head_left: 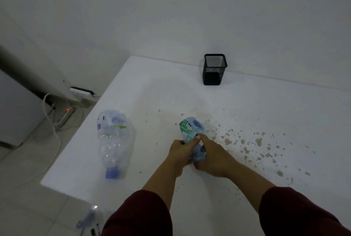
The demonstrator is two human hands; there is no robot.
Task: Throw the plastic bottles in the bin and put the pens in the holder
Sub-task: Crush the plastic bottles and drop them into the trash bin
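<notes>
Down at the middle of the white bench (pixel 247 106), both hands grip one small crumpled bottle (pixel 190 127) with a green label; the left hand (pixel 181 153) wraps its fingers (pixel 193 140) around the lower body of the bottle, thumb pressed on the label, while the right hand (pixel 212 157) is closed around the neck end, where a blue cap shows between the two hands; the bottle's base points away from the person, toward the far wall; dark red sleeves (pixel 296 215) cover both forearms near the bottom edge

To the left, well apart from the hands, a larger clear bottle (pixel 114 140) lies on its side on the bench, dented, its blue cap (pixel 112 173) toward the near edge and its pale label toward the far end; a black mesh holder (pixel 214 69) stands upright near the back edge of the bench, close to the wall, and looks bare inside; the bench top to the right of the hands is flecked with brownish chipped spots

Off the bench on the tiled floor at left, a power strip (pixel 64 115) with a red light lies among white cables
</notes>
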